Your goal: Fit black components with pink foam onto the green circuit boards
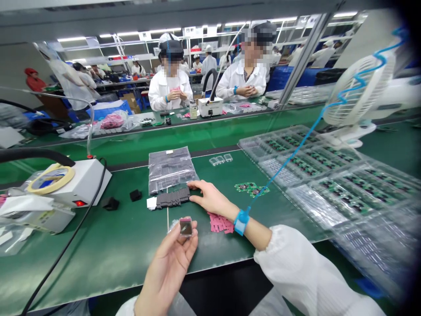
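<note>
Small dark square part [186, 228] with a pink upper edge, pinched upright between thumb and fingertips of the left hand [167, 263], palm up, above the front of the green bench mat [98, 259]. Hands well apart, not touching each other. Right hand [212, 198] flat and open, with a blue wrist strap [241, 221] and fingertips resting on a row of black connector strips [173, 197].

Just left of that row, a white paper slip [151, 202]; just behind it, a clear bag of more black strips [169, 169]. Near the right wrist, a loose pile of pink foam pieces [220, 222]; beyond the fingers, small green circuit boards [251, 188]. Farther right, stacked clear trays of circuit boards [329, 184] and a white desk fan [358, 92]. To the left, two black blocks [135, 195] and a white bench machine [82, 182] with a roll of yellow tape [51, 178] on it. Beyond the bench, seated co-workers in white smocks [170, 90].
</note>
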Motion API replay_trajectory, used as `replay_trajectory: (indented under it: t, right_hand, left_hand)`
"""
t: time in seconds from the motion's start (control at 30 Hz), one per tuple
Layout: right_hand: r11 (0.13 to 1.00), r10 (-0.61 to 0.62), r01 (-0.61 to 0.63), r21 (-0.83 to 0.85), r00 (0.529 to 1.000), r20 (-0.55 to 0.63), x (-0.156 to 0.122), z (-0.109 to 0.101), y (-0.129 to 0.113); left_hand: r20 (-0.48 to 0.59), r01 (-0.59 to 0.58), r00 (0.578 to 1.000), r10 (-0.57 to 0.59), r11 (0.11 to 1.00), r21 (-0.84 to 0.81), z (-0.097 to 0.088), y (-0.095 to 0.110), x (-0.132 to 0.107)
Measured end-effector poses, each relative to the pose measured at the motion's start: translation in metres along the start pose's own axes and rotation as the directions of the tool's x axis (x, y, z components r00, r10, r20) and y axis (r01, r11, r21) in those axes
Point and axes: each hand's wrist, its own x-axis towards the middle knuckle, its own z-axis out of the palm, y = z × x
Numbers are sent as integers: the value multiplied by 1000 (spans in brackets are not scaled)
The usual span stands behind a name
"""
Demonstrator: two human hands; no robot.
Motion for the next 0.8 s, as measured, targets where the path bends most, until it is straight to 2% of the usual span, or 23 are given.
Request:
replay_trajectory:
  t: [0.2, 0.37, 0.53, 0.67, 0.8]
  right_hand:
    - [996, -87, 87, -1, 996, -35, -5, -12, -11]
    - [990, -133, 135, 50, 991, -32, -29, -27, -37]
    - [978, -210, 209, 26, 974, 82, -62, -33, -58]
    - [971, -236, 238, 12, 952, 194, -75, -30, -67]
    - [965, -253, 263, -17, 940, 228, -81, -26, -72]
  left_hand:
    - [-9, -24, 1000, 24, 999, -47, 2, 2, -2]
    - [-22, -25, 999, 23, 995, -97, 2, 3, -5]
    - [51, 33, 998, -24, 983, -178, -2, 0, -9]
    - [121, 62, 992, -47, 990, -128, -7, -3, -13]
    - [181, 62, 982, -45, 994, -87, -18, -4, -13]
